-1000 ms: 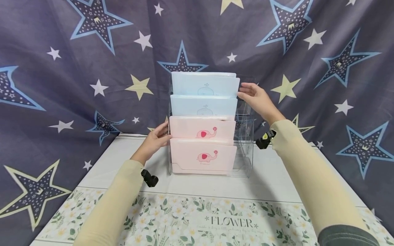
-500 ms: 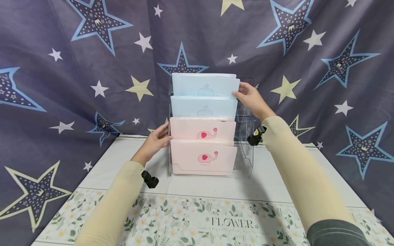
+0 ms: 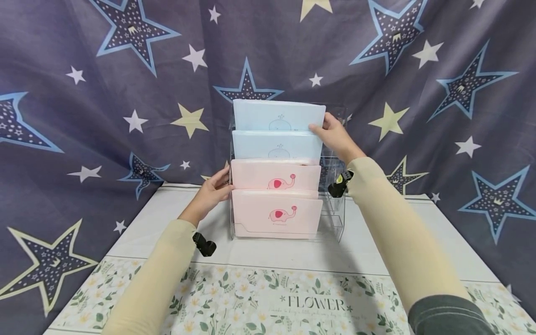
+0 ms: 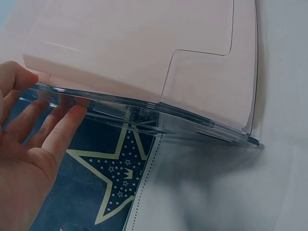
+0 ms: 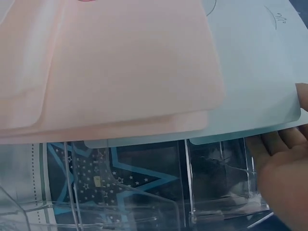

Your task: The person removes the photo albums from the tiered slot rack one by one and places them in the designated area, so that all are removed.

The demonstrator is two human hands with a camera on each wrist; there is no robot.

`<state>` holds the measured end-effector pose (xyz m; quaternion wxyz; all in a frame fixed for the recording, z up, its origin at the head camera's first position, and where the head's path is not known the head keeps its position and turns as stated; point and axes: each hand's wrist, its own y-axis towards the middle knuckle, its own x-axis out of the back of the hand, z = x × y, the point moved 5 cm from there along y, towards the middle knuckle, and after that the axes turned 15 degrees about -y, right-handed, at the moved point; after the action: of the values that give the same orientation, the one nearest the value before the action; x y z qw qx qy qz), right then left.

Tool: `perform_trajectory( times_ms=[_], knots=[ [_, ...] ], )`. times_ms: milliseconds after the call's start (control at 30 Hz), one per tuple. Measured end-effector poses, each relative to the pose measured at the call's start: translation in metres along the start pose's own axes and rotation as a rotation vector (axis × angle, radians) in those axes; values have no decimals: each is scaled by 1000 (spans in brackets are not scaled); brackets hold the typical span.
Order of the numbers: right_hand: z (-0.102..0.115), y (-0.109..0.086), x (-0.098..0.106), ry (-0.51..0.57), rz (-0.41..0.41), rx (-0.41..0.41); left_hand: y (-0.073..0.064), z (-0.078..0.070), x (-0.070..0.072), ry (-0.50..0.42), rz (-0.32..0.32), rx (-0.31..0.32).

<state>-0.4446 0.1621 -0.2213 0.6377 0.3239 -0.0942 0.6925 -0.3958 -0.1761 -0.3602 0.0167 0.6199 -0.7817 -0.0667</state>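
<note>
A clear acrylic file rack stands on the table, holding pale folders in stepped tiers. Two tiers are light blue with a whale drawing, and the two lower ones are pink with a red elephant. My right hand pinches the right edge of the topmost blue folder, thumb in front and fingers behind. Below it sits another blue folder. My left hand holds the rack's left side beside the pink folders. In the left wrist view, its fingers lie against the clear side panel.
A white cloth covers the table, with a flowered, lettered band along the front. Close behind the rack hangs a dark star-patterned curtain. The rack's right part extends past the folders.
My right hand has moved left from beside the topmost blue folder and taken hold of its right edge. That folder's layers now lie closer together at the top. The left hand stays put.
</note>
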Motion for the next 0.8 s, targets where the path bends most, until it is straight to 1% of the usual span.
perform_trajectory(
  times_ms=[100, 300, 467, 567, 700, 800],
  knots=[
    [0, 0, 0, 11, -5, 19, 0, 0, 0, 7, -1, -1],
    [1, -2, 1, 36, -34, 83, -1, 0, 1, 22, -9, 2],
    [-2, -1, 0, 31, -77, 100, 0, 1, 1, 29, -13, -1],
    [-3, -1, 0, 40, -98, 110, -1, 1, -1, 23, 2, -12],
    [-4, -2, 1, 29, -125, 130, -2, 1, -3, 7, 10, -20],
    [-5, -3, 3, 5, -147, 143, -2, 1, -3, 4, 2, -16]
  ],
)
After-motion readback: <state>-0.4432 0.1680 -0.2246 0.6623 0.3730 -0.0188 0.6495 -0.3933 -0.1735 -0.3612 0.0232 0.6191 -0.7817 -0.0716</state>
